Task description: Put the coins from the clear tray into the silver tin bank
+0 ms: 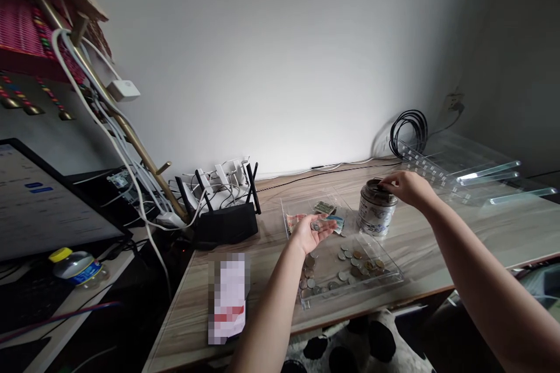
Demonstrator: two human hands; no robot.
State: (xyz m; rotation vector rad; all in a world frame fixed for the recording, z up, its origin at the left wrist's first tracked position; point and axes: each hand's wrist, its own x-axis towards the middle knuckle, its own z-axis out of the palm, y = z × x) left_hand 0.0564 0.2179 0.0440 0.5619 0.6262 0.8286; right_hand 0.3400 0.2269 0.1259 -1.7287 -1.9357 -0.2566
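Note:
My left hand (311, 234) is held palm up above a clear plastic tray (301, 305), with at least one silver coin (315, 226) resting in the palm. Its fingers are stretched out to the right. Fingertips of my right hand (406, 187) are pinched together at the mouth of a round tin (377, 215) with a floral print; anything between them is hidden. Several loose silver and brown coins (342, 275) lie spread in the tray. Behind my left hand are a green banknote (325, 208), a blue banknote (339, 224) and a red banknote (293, 222).
A black router (230, 226) with antennas and white cables stands left of the tray. A blurred-out phone-shaped object (227, 297) lies at the desk's left. Stacked clear acrylic panels (485, 178) and a coiled black cable (409, 128) are at right. A bottle (81, 268) sits far left.

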